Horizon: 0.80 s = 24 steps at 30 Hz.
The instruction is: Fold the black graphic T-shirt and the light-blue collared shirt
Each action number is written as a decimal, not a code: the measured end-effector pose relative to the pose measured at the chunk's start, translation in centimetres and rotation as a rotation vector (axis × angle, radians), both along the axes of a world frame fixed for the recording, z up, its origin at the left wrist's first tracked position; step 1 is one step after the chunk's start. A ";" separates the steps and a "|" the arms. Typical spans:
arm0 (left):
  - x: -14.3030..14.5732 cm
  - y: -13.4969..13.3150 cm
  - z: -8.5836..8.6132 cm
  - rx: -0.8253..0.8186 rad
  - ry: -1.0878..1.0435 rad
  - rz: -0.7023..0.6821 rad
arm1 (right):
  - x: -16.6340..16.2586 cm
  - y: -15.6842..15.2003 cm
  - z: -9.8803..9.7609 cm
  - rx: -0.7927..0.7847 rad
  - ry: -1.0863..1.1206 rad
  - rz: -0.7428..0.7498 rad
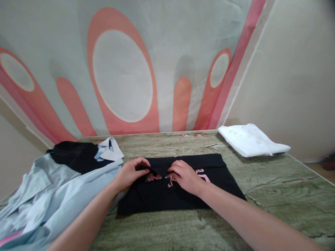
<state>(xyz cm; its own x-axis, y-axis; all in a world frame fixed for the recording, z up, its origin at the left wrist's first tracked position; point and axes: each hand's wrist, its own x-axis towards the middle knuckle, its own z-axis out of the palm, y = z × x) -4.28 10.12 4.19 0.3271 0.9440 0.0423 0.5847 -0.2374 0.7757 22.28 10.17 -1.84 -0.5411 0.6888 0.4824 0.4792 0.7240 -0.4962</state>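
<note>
The black garment [162, 198] lay near the middle of the table [274, 188], already folded into a rough rectangle with a pink print showing in its centre. The left hand [131, 173] and right hand [184, 176] sat close together there, each pinching a flap of its cloth, though the right one's grip was partly hidden. That fold looked unfinished. A white folded garment [252, 140] rested at the far right corner. A light-blue shirt pile [52, 198] sprawled unfolded over the left edge.

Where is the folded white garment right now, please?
In the head view, the white garment lies on the wooden table's far right corner, beyond the black shirt.
</note>
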 end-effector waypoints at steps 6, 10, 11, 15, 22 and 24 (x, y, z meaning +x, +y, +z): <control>-0.3 0.0 0.2 0.009 0.153 -0.068 | 0.1 -0.1 0.1 -0.011 0.024 0.022; -0.3 -0.1 0.3 0.022 0.114 -0.023 | 0.1 -0.2 0.1 -0.033 0.065 0.064; -0.2 -0.2 0.3 0.022 0.089 -0.020 | 0.1 -0.2 0.1 -0.040 0.067 0.064; 0.0 -0.4 0.1 0.050 -0.013 -0.032 | -0.2 -0.1 0.1 -0.076 0.061 0.008; -0.1 -0.3 -0.4 0.063 0.048 -0.049 | -0.6 -0.2 0.0 -0.119 0.041 -0.026; -0.4 -0.3 -0.5 0.040 0.095 -0.140 | -0.5 -0.1 -0.2 -0.119 0.035 -0.018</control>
<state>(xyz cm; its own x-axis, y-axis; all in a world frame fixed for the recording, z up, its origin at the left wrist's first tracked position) -4.63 9.84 3.71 0.4598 0.8870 0.0417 0.6139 -0.3515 0.7068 21.74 10.03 -2.02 -0.5126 0.7514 0.4155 0.4721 0.6508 -0.5946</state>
